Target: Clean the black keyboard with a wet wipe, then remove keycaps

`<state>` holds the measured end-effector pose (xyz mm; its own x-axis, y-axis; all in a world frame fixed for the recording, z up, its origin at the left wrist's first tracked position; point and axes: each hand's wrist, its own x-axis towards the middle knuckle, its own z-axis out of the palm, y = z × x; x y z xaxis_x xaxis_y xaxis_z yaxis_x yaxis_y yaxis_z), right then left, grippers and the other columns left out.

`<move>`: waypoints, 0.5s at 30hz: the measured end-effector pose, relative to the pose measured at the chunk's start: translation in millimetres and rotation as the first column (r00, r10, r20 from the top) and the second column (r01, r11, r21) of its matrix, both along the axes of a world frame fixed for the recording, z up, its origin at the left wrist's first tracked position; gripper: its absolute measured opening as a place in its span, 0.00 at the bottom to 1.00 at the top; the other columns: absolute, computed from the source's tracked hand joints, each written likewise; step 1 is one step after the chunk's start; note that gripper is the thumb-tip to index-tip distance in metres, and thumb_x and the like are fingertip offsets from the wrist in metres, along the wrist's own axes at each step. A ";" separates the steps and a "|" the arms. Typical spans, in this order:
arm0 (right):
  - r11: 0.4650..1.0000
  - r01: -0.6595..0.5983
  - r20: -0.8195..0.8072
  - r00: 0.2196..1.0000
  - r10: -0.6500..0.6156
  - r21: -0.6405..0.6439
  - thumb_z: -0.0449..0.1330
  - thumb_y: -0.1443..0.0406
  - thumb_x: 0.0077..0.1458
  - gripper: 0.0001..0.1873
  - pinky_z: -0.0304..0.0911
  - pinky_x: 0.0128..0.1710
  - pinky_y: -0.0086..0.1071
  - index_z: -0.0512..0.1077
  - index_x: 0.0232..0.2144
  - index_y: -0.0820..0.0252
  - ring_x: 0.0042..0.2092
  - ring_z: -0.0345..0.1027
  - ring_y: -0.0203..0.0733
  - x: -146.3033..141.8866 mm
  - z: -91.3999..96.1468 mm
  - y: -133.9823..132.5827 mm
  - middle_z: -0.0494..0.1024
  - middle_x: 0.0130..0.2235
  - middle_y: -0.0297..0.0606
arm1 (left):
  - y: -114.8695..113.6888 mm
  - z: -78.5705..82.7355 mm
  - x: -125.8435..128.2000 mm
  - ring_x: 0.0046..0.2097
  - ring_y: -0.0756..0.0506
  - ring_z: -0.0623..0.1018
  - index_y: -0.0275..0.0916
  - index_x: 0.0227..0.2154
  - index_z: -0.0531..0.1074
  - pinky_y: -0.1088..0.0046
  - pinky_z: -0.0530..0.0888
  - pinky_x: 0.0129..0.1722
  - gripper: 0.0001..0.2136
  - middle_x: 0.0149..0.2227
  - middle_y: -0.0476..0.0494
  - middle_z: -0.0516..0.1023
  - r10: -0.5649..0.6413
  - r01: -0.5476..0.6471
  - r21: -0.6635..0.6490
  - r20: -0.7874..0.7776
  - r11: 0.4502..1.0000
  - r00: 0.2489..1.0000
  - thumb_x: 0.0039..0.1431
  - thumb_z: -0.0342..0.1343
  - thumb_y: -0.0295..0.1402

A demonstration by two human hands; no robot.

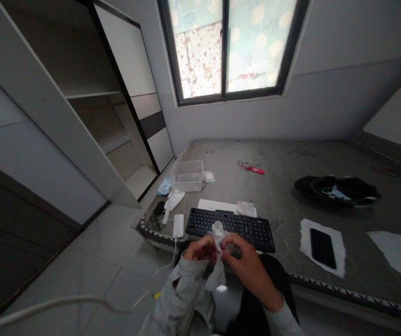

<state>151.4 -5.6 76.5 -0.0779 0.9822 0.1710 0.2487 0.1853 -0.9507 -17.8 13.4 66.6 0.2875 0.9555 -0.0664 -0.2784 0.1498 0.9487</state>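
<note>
Head view: keyboard (230,227) behind hands (247,263) pinching wipe (217,261)

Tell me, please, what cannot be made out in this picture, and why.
Head view:
Anything inside the white wipe: its folds, the left hand and the right hand cover it.
Keyboard front edge: partly behind the hands.
Red item: too small to identify.
Dark bundle: too dark to name.
White cable: far end cut off by the left edge.
</note>
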 end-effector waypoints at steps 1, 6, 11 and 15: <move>1.000 0.006 -0.015 1.000 -0.006 -0.014 0.62 0.63 0.51 0.03 0.65 0.46 0.36 0.74 0.28 0.56 0.41 0.72 0.45 -1.3 -0.3 -1.4 0.79 0.37 0.35 | -1.4 0.0 0.2 0.30 0.46 0.72 0.35 0.26 0.80 0.71 0.70 0.30 0.26 0.27 0.42 0.73 -0.043 0.042 0.078 0.008 0.996 0.999 0.46 0.58 0.58; 0.988 0.109 -0.095 0.988 -0.119 -0.107 0.63 0.55 0.51 0.13 0.67 0.38 0.36 0.78 0.29 0.58 0.36 0.73 0.48 -6.5 -7.2 -5.0 0.80 0.32 0.38 | -3.2 -13.5 1.1 0.38 0.44 0.76 0.39 0.42 0.83 0.69 0.72 0.40 0.19 0.38 0.38 0.78 0.132 -0.038 0.364 -0.235 0.931 0.963 0.52 0.63 0.46; 0.982 0.122 -0.161 0.976 -0.144 -0.144 0.62 0.48 0.54 0.20 0.70 0.35 0.36 0.79 0.34 0.57 0.36 0.75 0.50 -8.9 -11.5 -11.0 0.82 0.34 0.41 | -1.2 -29.0 -5.3 0.39 0.40 0.80 0.37 0.40 0.83 0.69 0.74 0.40 0.23 0.37 0.37 0.84 0.151 -0.104 0.174 -0.284 0.979 0.947 0.42 0.70 0.45; 0.983 0.123 -0.253 0.955 -0.155 -0.135 0.57 0.48 0.60 0.25 0.71 0.31 0.33 0.72 0.52 0.56 0.33 0.76 0.46 -9.0 -12.7 -17.6 0.82 0.35 0.40 | -1.3 -37.1 -5.3 0.27 0.47 0.76 0.35 0.29 0.82 0.74 0.71 0.28 0.20 0.25 0.44 0.81 0.330 -0.305 0.129 -0.291 0.944 0.898 0.31 0.72 0.42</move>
<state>142.4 -23.3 63.7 0.0930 0.9944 0.0512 0.0040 0.0511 -0.9987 -23.1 12.1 29.5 -0.0542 0.9983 -0.0230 0.0056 0.0233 0.9997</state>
